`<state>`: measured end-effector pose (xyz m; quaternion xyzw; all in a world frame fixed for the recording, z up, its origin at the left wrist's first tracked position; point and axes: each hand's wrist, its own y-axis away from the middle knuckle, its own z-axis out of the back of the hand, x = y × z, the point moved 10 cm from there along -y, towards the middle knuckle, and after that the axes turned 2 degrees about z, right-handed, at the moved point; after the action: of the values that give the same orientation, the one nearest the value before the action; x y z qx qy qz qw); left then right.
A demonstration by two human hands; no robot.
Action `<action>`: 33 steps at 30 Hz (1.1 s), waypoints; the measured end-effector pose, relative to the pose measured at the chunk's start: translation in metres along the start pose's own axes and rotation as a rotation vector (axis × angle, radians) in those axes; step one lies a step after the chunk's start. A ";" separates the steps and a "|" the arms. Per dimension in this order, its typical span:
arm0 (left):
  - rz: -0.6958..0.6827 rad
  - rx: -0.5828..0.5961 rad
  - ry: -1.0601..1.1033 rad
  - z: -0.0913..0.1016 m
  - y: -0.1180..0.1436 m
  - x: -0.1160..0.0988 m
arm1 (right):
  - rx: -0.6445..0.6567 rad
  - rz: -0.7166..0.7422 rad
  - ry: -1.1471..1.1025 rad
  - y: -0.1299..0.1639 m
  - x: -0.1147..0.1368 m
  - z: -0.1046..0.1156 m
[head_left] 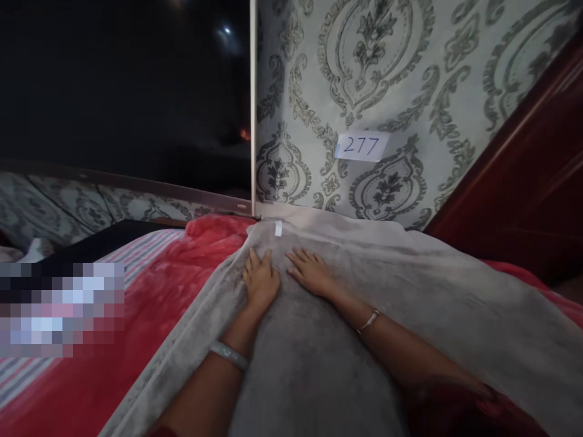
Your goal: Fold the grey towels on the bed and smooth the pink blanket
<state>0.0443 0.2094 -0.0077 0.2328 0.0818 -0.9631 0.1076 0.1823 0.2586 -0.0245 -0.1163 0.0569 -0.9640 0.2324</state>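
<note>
Left hand: the left hand [260, 280] is lying palm down on the grey blanket [319, 352], its fingers [255, 260] stretched out flat and released, pointing toward the wall; they are pressing on the cloth, not gripping it. A pale bangle [228, 354] is sitting on the wrist.
Right hand: the right hand [311, 271] is resting just beside the left, also flat, its fingers [297, 257] spread and released, touching the blanket. A thin bracelet [368, 321] is circling the wrist.
Blanket: it is lying directly under both palms, running from the near edge of the view up to the wall; its far edge, carrying a small white tag [278, 228], is sitting just beyond the fingertips. Folds are fanning out to the right.
Bed: the grey blanket is lying over a red blanket [159, 315], which is showing on both sides; a striped sheet [136, 246] is showing at the left.
Wall: grey damask wallpaper [387, 67] is rising behind the bed, bearing a paper label [361, 146] reading 277.
Room: a dark window [122, 91] with a pale frame is filling the upper left; dark red wood [523, 176] is slanting at the right. The light is dim.
</note>
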 end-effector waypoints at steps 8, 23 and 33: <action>-0.096 0.025 -0.136 0.001 -0.001 -0.011 | 0.136 -0.071 -0.020 0.085 0.007 0.016; -0.335 0.222 -0.388 -0.015 -0.008 -0.023 | -0.055 -0.957 0.300 0.454 -0.203 0.088; -0.409 0.255 -0.493 0.028 0.036 0.062 | -0.127 -0.948 0.254 0.454 -0.191 0.096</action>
<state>-0.0127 0.1588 -0.0157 -0.0167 -0.0227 -0.9945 -0.1009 0.5694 -0.0608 -0.0434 -0.0250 0.0844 -0.9648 -0.2479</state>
